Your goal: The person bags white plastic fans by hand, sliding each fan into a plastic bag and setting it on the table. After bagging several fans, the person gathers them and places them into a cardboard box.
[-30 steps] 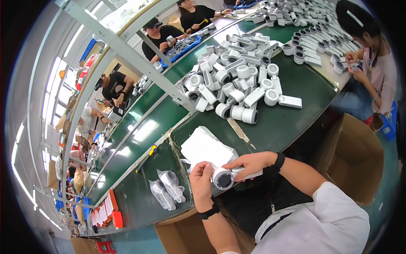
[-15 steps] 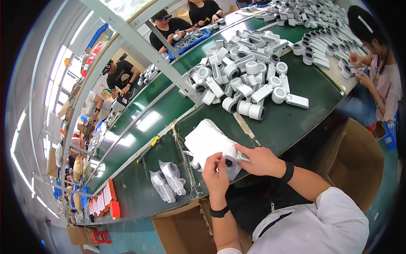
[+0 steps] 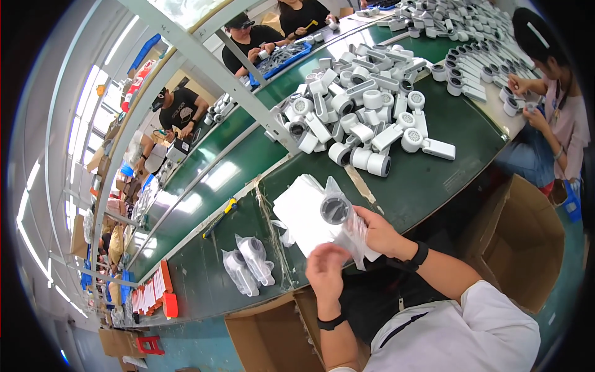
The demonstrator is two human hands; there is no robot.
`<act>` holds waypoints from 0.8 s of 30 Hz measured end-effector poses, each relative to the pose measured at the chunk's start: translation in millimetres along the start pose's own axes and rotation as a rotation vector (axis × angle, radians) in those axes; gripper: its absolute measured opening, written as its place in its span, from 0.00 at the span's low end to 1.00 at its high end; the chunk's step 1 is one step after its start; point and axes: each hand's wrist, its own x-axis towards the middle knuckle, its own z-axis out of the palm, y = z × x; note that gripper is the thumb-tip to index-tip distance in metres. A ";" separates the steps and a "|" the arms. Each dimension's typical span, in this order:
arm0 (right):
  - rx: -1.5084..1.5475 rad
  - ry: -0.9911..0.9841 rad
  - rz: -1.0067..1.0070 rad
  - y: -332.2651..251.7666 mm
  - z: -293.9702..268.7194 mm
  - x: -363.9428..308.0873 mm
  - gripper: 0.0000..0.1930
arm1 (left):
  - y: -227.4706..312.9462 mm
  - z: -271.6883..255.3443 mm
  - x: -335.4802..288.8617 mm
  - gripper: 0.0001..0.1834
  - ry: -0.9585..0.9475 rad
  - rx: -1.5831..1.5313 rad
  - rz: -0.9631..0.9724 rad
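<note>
My right hand [image 3: 385, 235] is wrapped round a white handheld fan [image 3: 335, 211] in a clear plastic bag [image 3: 357, 239]. The fan's round head, with a dark grey centre, faces up. Just left of the bag's lower part is my left hand [image 3: 325, 273], its fingers smeared by motion; whether they touch the bag I cannot make out. Under the fan lies a stack of thin white sheets or bags [image 3: 299, 208] on the green table. Two more bagged fans [image 3: 255, 260] lie side by side to the left.
A large heap of unbagged white fans [image 3: 365, 105] covers the table ahead. A yellow-and-black cutter [image 3: 220, 217] lies at left. Open cardboard boxes [image 3: 527, 242] [image 3: 273, 338] stand below the table edge. A person in pink [image 3: 561, 118] handles fans at right; others work across the table.
The fan, low between both hands before, is now raised and turned with its round head up, inside the clear bag. My left hand has come away from the fan's head and moved down.
</note>
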 end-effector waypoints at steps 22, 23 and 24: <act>-0.796 -0.336 -0.409 -27.7 50.6 -27.8 0.08 | 29.9 -112.8 -47.5 0.19 0.326 -0.708 -0.106; -0.787 -0.322 -0.384 -32.9 43.8 -29.4 0.09 | 40.1 -123.5 -43.2 0.19 0.431 -0.595 -0.109; -0.807 -0.283 -0.377 -38.5 32.8 -30.1 0.09 | 48.9 -140.8 -39.5 0.20 0.536 -0.476 -0.104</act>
